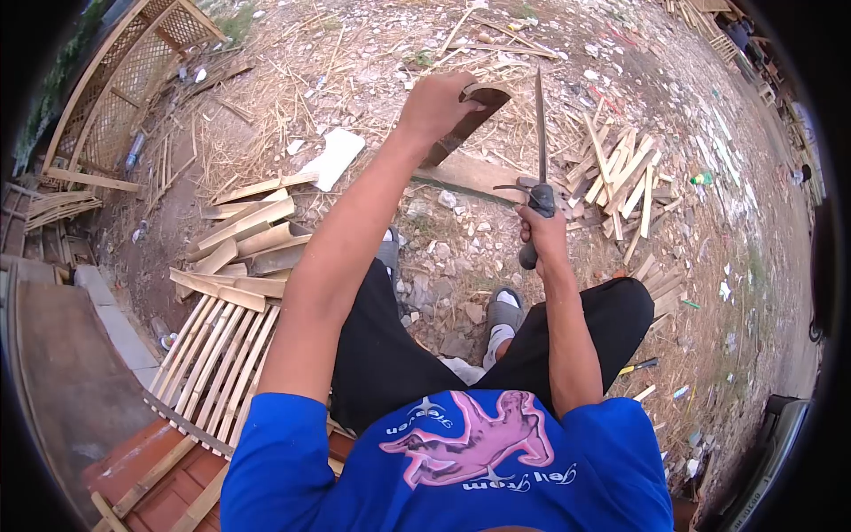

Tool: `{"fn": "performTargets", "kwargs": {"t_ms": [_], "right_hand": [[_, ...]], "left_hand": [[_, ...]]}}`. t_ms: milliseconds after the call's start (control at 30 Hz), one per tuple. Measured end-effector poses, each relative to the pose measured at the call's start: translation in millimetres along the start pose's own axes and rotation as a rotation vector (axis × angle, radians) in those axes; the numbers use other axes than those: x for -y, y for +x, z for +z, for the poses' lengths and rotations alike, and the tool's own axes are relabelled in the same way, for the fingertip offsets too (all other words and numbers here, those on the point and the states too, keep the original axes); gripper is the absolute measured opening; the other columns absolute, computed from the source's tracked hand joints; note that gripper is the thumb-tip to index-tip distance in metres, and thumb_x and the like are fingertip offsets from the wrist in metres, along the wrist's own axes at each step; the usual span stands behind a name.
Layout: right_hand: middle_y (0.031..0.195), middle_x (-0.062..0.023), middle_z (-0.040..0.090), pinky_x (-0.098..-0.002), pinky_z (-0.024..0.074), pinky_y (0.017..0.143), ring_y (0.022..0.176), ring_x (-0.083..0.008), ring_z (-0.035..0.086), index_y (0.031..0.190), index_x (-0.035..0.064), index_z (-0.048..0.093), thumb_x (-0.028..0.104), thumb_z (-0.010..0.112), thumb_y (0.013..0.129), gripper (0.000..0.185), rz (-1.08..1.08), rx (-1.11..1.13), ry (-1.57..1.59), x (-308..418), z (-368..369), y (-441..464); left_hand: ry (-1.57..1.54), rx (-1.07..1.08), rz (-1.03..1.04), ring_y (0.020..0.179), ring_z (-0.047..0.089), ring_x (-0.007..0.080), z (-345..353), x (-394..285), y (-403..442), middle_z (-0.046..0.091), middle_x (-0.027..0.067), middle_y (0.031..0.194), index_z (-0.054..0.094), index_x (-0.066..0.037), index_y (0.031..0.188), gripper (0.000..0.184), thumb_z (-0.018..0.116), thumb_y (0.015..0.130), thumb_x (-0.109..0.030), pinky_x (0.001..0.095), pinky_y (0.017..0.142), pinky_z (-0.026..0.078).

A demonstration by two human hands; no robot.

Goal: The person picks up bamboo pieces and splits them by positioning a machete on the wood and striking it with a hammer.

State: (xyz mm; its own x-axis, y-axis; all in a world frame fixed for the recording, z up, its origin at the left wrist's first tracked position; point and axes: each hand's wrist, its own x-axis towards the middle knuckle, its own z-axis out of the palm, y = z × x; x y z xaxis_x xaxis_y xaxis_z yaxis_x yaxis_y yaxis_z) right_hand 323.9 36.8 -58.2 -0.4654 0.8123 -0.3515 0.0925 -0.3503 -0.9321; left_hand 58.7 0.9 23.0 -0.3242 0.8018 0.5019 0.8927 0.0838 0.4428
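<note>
My left hand (433, 108) is closed around the upper end of a curved piece of split bamboo (463, 131). The piece is held on end, its lower tip at a wooden board (483, 176) on the ground. In my right hand (544, 234) is a machete (542, 133), gripped by its dark handle with the narrow blade pointing up and away from me. The blade stands to the right of the bamboo, apart from it. Thin split strips (625, 173) lie heaped on the ground to the right of the machete.
Wider split bamboo pieces (257, 232) are piled left of my feet, beside a slatted bamboo seat (213, 355). A white sheet (334, 160) lies beyond them. Lattice panels (124, 89) stand at far left. A yellow-and-black tool (640, 365) lies by my right knee. Debris covers the ground.
</note>
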Motion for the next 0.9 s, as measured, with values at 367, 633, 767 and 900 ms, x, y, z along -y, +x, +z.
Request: {"fn": "performTargets", "kwargs": {"t_ms": [367,633,767,900], "right_hand": [[0.066,-0.0007,0.052,-0.0237,0.0355,0.043,0.048,-0.0071,0.046,0.096,0.0029,0.053,0.003,0.07,0.081,0.023,-0.262,0.12,-0.036,75,16,-51],[0.079,-0.0038,0.061,-0.0277,0.0439,0.057,0.062,-0.0113,0.054,0.106,0.0009,0.059,0.011,0.07,0.072,0.037,-0.278,0.068,-0.129,75,25,-40],[0.081,-0.0053,0.063,-0.0302,0.0465,0.066,0.07,-0.0142,0.057,0.104,0.0002,0.06,0.014,0.071,0.071,0.037,-0.307,0.029,-0.189,63,24,-26],[0.078,-0.004,0.061,-0.0277,0.0439,0.057,0.062,-0.0109,0.055,0.102,0.0015,0.06,0.011,0.07,0.072,0.033,-0.251,-0.01,-0.104,65,25,-25]], "left_hand": [[-0.17,-0.114,-0.126,0.06,0.064,0.0222,27,-37,9,0.066,0.0115,0.068,0.07,-0.004,0.087,0.04,0.086,0.067,-0.035,0.0347,0.058,0.048],[-0.333,-0.202,-0.122,0.061,0.066,0.0185,24,-53,21,0.069,0.0127,0.069,0.071,0.0,0.098,0.044,0.087,0.068,-0.028,0.032,0.057,0.05],[-0.25,-0.053,-0.143,0.064,0.067,0.0186,33,-51,22,0.07,0.0127,0.074,0.071,0.0,0.099,0.044,0.086,0.07,-0.029,0.0317,0.06,0.051],[-0.303,0.027,-0.168,0.071,0.07,0.0195,49,-47,26,0.072,0.0133,0.082,0.072,-0.001,0.097,0.041,0.085,0.072,-0.03,0.0319,0.063,0.053]]}}
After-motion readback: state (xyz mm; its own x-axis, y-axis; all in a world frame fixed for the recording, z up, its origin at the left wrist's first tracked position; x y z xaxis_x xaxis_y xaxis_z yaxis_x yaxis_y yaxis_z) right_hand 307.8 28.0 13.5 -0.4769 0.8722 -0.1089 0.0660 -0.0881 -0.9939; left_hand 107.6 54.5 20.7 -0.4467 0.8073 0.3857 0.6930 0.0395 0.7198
